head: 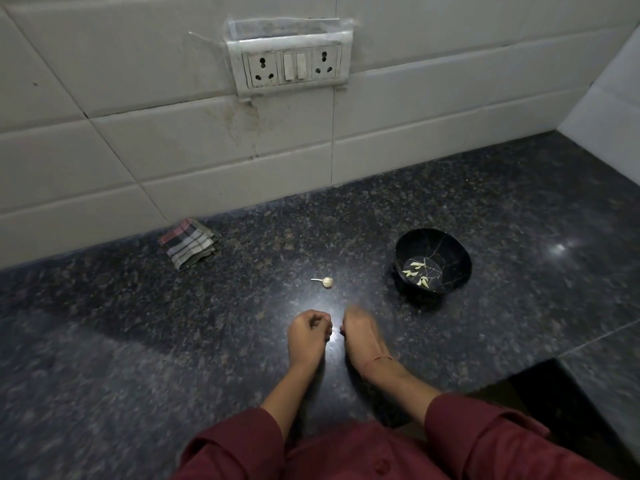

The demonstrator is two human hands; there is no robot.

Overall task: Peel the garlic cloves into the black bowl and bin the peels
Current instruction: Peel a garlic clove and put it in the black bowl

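A black bowl (433, 264) stands on the dark granite counter (138, 323) at the right and holds several pale peeled garlic cloves (417, 270). A small garlic bulb remnant with a stalk (325, 281) lies on the counter left of the bowl. My left hand (308, 337) and my right hand (362, 336) hover close together in front of it, both with fingers curled. Whatever they hold is hidden by the fingers. The right hand is blurred.
A folded checked cloth (188, 243) lies by the tiled wall at the back left. A socket panel (292, 65) is on the wall above. The counter's edge drops away at the lower right (540, 379).
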